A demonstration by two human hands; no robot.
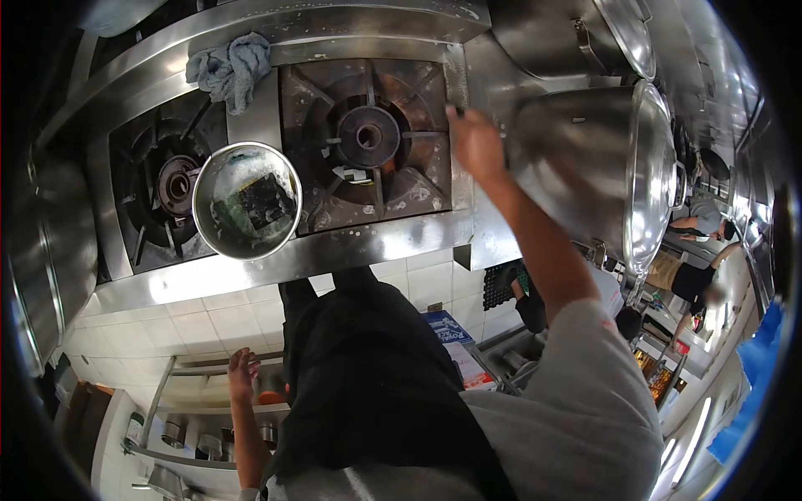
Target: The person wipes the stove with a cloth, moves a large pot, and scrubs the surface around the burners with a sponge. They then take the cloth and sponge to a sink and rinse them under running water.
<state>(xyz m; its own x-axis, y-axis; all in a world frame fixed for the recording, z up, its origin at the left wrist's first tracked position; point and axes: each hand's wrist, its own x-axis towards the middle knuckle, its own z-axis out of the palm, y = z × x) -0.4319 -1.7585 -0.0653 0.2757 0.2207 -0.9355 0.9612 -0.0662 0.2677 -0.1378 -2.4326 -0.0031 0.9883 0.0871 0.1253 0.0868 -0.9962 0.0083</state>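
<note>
My right hand (pixel 478 146) is closed over the right edge of the stove, by the large burner (pixel 368 136). A small dark bit shows at its fingertips, too blurred to name. My left hand (pixel 242 373) hangs low at my side, fingers loosely curled and apart, with nothing seen in it. On the stove's front, between the two burners, stands a steel pot (pixel 247 200) with suds and a dark, flat piece with a green part inside. A crumpled grey cloth (pixel 233 70) lies at the stove's back ledge. Wet, whitish spots mark the burner plate (pixel 418 194).
Big steel stockpots (pixel 576 167) stand close on the right. Another large steel vessel (pixel 52 259) is at the left. Below left is a shelf with a rail (pixel 209 367) and metal containers. Co-workers (pixel 681 280) are at far right, near a counter with food.
</note>
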